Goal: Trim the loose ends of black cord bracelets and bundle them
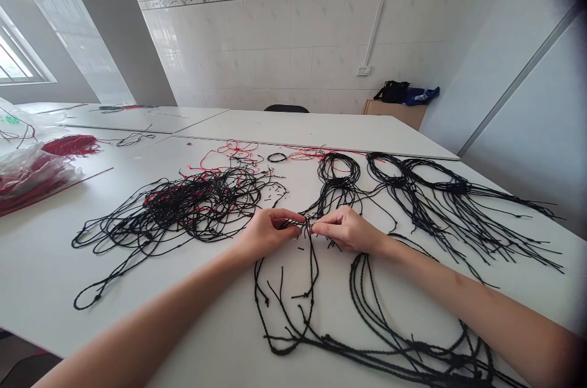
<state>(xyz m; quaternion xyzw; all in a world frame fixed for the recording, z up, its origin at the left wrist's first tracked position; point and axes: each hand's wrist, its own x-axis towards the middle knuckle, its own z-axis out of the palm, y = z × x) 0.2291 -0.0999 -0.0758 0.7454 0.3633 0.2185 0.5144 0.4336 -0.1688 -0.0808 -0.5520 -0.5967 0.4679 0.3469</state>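
My left hand (271,232) and my right hand (347,229) meet near the middle of the table, fingertips a short gap apart. Both pinch a thin black cord (312,266), whose strands hang down between them in a loose loop. The exact spot where the strands cross is small and partly covered by my fingers. Below my hands, more braided black cords (367,352) curve across the table toward the lower right, partly under my right forearm. Just beyond my right hand lies a tied bundle of black cords (340,182) with a round looped top.
To the left spreads a tangled heap of black cords (197,204) with red strands. Further bundles (435,177) lie at right. A plastic bag of red cord (36,177) sits at far left. Red strands (236,146) and a black ring (276,157) lie behind on the white table (192,314).
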